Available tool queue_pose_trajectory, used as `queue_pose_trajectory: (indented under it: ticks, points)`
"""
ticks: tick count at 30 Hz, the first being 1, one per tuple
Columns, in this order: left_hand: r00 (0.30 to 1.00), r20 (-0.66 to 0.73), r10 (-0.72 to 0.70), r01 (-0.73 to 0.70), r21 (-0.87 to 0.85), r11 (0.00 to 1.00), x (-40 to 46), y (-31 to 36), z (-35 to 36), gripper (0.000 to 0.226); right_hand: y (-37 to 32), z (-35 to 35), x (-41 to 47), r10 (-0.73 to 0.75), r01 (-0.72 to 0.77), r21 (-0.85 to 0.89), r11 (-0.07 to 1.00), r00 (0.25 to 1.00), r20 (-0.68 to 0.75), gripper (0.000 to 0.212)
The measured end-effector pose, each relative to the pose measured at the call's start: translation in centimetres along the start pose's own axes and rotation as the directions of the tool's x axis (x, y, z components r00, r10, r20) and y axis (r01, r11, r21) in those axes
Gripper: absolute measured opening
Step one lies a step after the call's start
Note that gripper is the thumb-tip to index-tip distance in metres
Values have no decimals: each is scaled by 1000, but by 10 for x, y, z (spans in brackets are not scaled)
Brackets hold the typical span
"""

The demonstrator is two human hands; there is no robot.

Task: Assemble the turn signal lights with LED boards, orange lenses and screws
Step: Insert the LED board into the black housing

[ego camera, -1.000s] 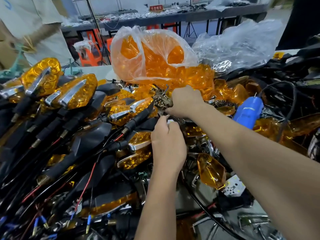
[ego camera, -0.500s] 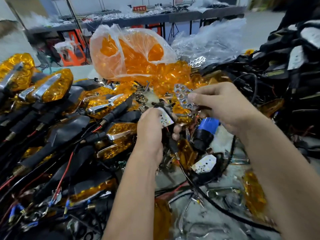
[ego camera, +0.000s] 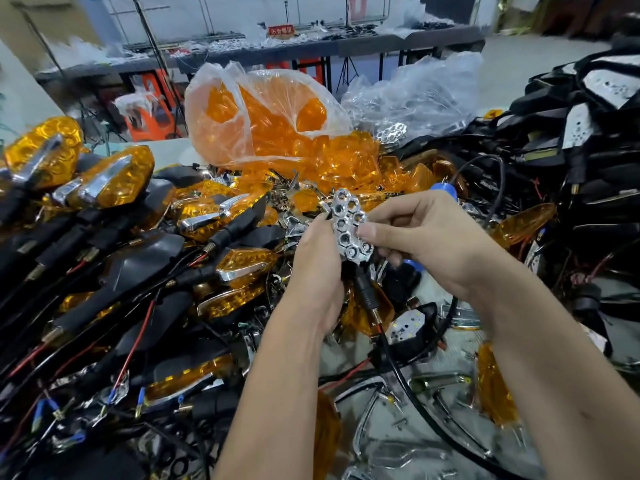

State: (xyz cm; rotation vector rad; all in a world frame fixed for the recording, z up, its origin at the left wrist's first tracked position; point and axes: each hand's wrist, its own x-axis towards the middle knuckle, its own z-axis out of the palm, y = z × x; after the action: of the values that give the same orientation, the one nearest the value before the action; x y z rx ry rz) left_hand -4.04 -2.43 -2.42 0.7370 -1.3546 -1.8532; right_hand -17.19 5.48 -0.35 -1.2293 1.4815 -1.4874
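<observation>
Two hands meeting above the cluttered bench [ego camera: 381, 441]: right hand [ego camera: 426, 244] pinching chrome reflector [ego camera: 349, 230], left hand [ego camera: 318, 268] curled round black housing [ego camera: 363, 289].

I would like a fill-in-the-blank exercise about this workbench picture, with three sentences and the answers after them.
1. The chrome reflector with honeycomb holes is pinched by the ____ hand.
2. The lenses inside the clear plastic bag are ____ in colour.
3. The left hand grips a housing from which a ____ cable runs toward the camera.

Missing words: right; orange; black
</observation>
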Motion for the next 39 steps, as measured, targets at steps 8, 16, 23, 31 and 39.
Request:
queue_pose_trajectory:
  ticks: [8, 16, 23, 31, 39]
  points:
    - [996, -10, -84, 80, -191, 978, 5, 0, -2, 18, -6, 5, -1, -9, 10, -52, 999, 1000, 10, 20]
    - [997, -10, -72, 65, -291, 954, 10, -4, -1, 18, -10, 13, -1, 19, -19, 9, 1000, 999, 35, 20]
    - [998, -42, -42, 33, -202, 979, 6, -1, -5, 14, -9, 12, -1, 33, -35, 26, 999, 996, 80, 23]
    - [986, 26, -166, 163, -383, 909, 6, 2, -13, 20, -14, 13, -2, 89, -81, -76, 994, 990, 111, 20]
    - [982, 115, -148, 186, -498, 847, 1, 7, -13, 15, -13, 20, 0, 68, -62, -202, 977, 997, 21, 22]
